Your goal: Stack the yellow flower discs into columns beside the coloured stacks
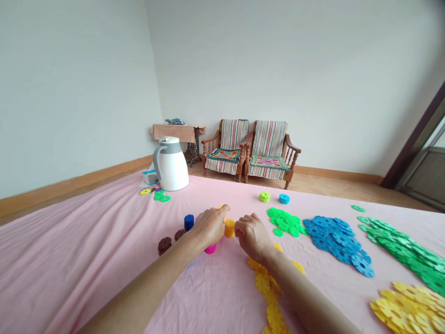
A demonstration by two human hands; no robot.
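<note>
The left hand and the right hand are close together over the desk, which is covered with a pink cloth. Between them stands a short orange stack of round plastic pieces. Both hands are curled, with the fingers bent inward, and each one lies against a side of this stack. The backs of the hands hide the fingertips, so I cannot tell if either hand really grips the stack or only touches it.

Just under the left hand, on the near side, a pink stack is partly hidden. A blue stack stands just to the left of this hand, and two brown stacks are a little more to the left and nearer.

Under the right forearm lie loose yellow pieces. To the right of the right hand there is a light green pile, then a blue pile, and further right a dark green pile. Beyond the right hand, well apart, stand a small green stack and a small light blue stack. A white jug stands far beyond the left hand.
</note>
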